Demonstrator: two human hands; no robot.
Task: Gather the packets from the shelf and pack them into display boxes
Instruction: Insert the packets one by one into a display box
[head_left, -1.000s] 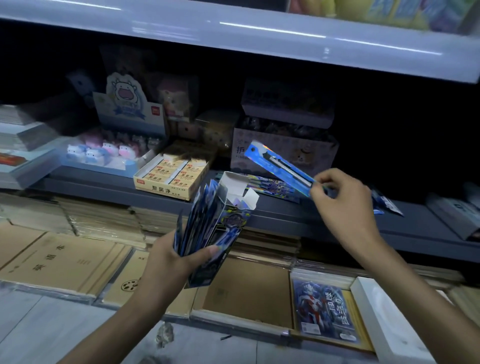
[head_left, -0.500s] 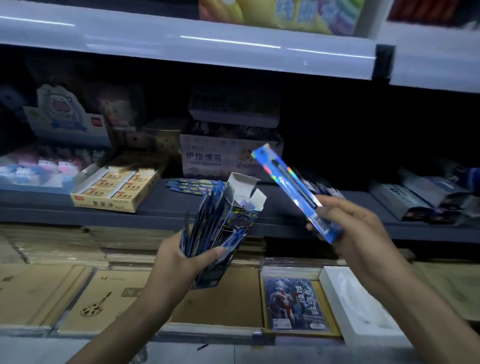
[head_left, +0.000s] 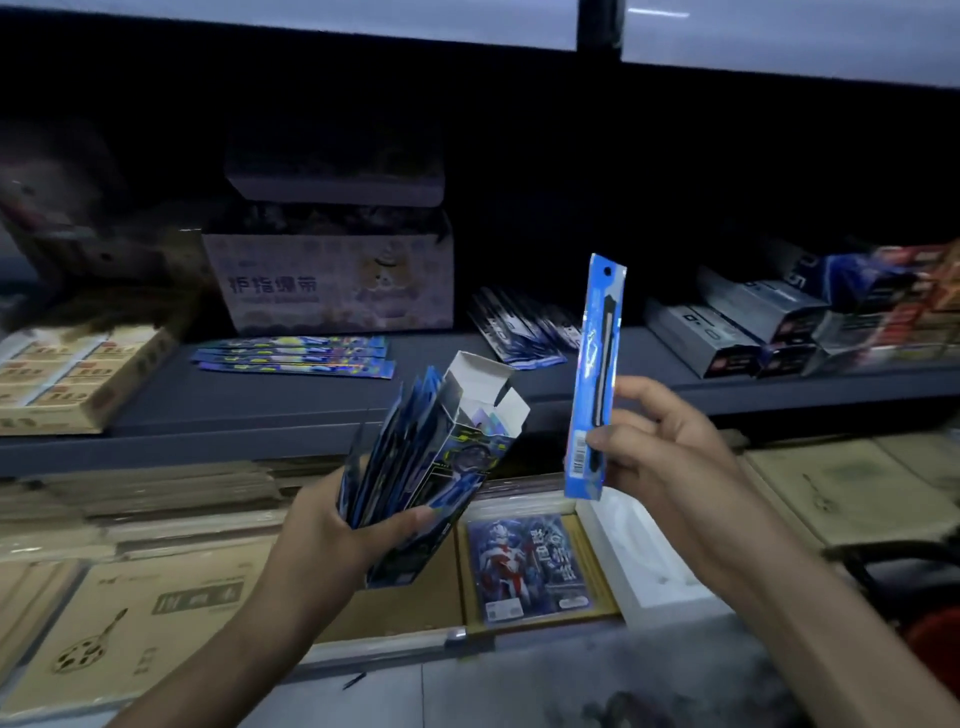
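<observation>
My left hand (head_left: 337, 535) grips a dark blue display box (head_left: 452, 457) with its white top flaps open, together with a fan of several blue packets (head_left: 387, 447) against the box's left side. My right hand (head_left: 660, 462) pinches one long blue packet (head_left: 595, 374) near its lower end and holds it almost upright, just right of the box. More blue packets (head_left: 296, 356) lie flat on the grey shelf (head_left: 260, 405), and another loose pile of packets (head_left: 524, 327) leans further right at the back.
On the shelf stand a white printed carton (head_left: 332, 283), a tray of yellow eraser boxes (head_left: 62, 374) at the left and grey and red boxes (head_left: 753, 322) at the right. Below lie brown notebooks (head_left: 156, 608), a hero-print pack (head_left: 530, 566) and a white box (head_left: 639, 561).
My right hand has drawn the single packet off the shelf toward me and turned it from slanted to nearly upright beside the box. The view has shifted right. My left hand keeps its hold.
</observation>
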